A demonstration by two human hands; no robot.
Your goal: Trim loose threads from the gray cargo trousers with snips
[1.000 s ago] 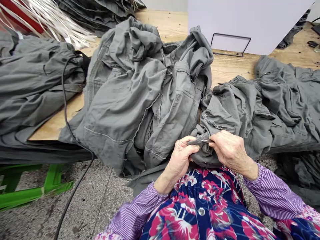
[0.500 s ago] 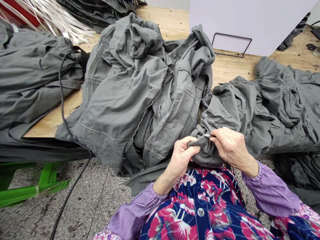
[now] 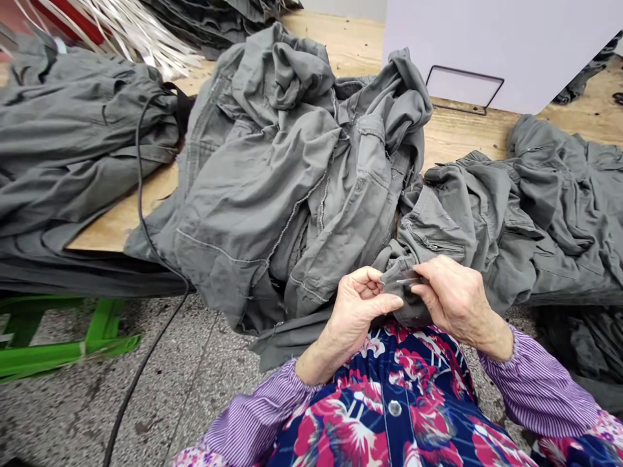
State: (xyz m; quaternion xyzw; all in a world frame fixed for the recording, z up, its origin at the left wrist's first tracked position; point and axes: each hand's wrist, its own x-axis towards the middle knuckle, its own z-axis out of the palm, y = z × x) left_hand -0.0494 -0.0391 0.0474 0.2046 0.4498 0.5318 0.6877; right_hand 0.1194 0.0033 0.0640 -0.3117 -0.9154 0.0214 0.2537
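Observation:
My left hand [image 3: 353, 308] pinches the edge of a grey garment [image 3: 302, 188], its thumb stretched along the cloth. Just right of it, my right hand [image 3: 450, 295] is closed on a thin metal tool [image 3: 409, 281], whose narrow shiny tip lies at the cloth between the hands. The tool's other end is hidden in the fingers, so its exact kind cannot be made out. The garment spreads in a crumpled heap over the table's front edge, with rough seams and loose threads showing. A zipped pocket [image 3: 445, 248] shows on grey cloth above my right hand.
More grey garments [image 3: 569, 207] lie at the right, and another pile [image 3: 78, 130] at the left. A black cable [image 3: 141, 188] hangs across the wooden table's [image 3: 107, 224] left front. White strips [image 3: 141, 29], a pale panel [image 3: 487, 39] and a green frame [image 3: 102, 324] surround the area.
The view has shifted slightly, so the table's things appear further right. My left fingers have opened a little on the cloth, and the tool's tip shows more plainly between the hands.

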